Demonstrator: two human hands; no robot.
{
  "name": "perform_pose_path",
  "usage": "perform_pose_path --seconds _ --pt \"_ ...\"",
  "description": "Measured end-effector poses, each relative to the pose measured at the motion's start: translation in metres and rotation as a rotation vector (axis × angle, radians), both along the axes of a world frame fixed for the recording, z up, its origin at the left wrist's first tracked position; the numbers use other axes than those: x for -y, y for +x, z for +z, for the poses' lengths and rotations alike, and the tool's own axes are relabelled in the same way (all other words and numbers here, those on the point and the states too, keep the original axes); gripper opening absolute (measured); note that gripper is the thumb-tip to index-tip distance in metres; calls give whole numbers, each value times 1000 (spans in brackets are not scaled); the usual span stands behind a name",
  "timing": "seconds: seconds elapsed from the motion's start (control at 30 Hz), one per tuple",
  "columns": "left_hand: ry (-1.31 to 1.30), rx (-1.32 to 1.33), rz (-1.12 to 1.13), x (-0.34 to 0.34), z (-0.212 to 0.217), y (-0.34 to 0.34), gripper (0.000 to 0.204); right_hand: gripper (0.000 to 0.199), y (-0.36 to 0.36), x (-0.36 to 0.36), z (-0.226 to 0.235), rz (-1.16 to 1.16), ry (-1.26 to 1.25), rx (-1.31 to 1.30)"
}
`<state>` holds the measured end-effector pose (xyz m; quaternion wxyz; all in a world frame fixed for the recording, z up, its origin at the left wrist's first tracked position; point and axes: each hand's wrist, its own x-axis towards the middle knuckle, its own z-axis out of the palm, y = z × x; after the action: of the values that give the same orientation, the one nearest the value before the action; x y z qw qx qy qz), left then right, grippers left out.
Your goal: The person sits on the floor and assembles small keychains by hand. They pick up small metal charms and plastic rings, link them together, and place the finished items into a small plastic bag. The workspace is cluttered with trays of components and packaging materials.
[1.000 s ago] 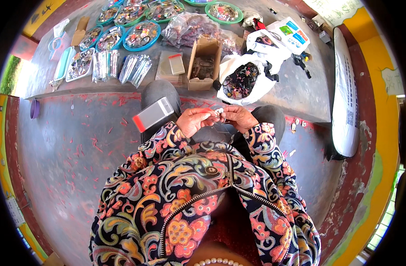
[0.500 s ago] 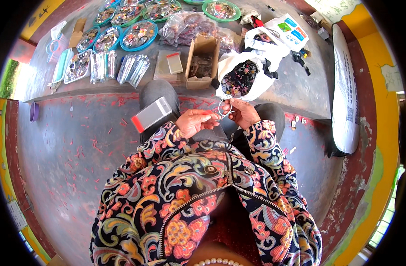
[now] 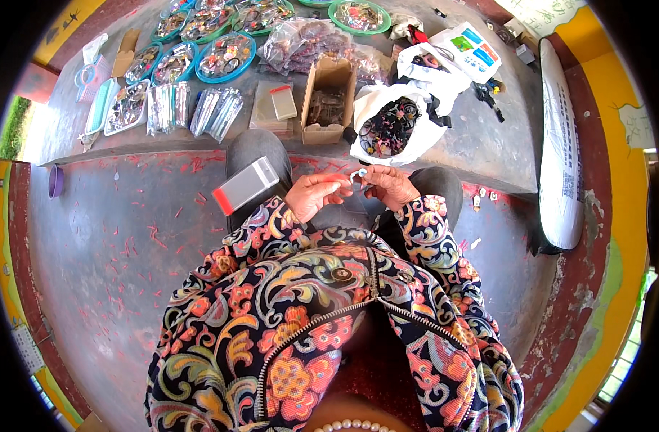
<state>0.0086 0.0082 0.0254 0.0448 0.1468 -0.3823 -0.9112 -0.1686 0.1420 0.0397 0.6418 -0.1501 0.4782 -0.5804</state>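
My left hand (image 3: 315, 196) and my right hand (image 3: 391, 187) meet above my lap, fingers pinched. Between them is a thin pale cord (image 3: 353, 180), bunched into a small loop with a small bluish-white spot at the right fingertips. Whether it is a hair tie is too small to tell. On my left thigh lies a stack of clear plastic sleeves (image 3: 252, 184) with a red end. Just ahead, a white plastic bag (image 3: 422, 138) lies open, full of dark hair ties (image 3: 388, 127) with some coloured bits.
On the raised ledge stand an open cardboard box (image 3: 319, 135), clear bags of dark red items (image 3: 308, 45), blue baskets (image 3: 226, 57) of trinkets and packets of pens (image 3: 216, 114). A long white sack (image 3: 560, 151) leans at the right; a purple pot (image 3: 55, 181) sits left.
The cord hung as a wider loop between my hands; now it is drawn up smaller at the fingertips. My right hand has turned slightly and lowered a little. The sleeves stay put.
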Motion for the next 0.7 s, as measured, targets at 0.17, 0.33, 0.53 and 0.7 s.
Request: perform_pose_path --seconds 0.17,0.33,0.53,0.7 --pt "-59 64 -98 -4 4 0 24 20 -1 -1 -7 3 -15 28" --pt "-73 65 -166 -3 1 0 25 23 12 5 11 -87 -34 108" --pt "-41 43 -189 -3 -2 0 26 23 8 4 1 -96 -103 198" --pt "-67 85 -171 -3 1 0 26 21 8 5 1 -113 -66 151"
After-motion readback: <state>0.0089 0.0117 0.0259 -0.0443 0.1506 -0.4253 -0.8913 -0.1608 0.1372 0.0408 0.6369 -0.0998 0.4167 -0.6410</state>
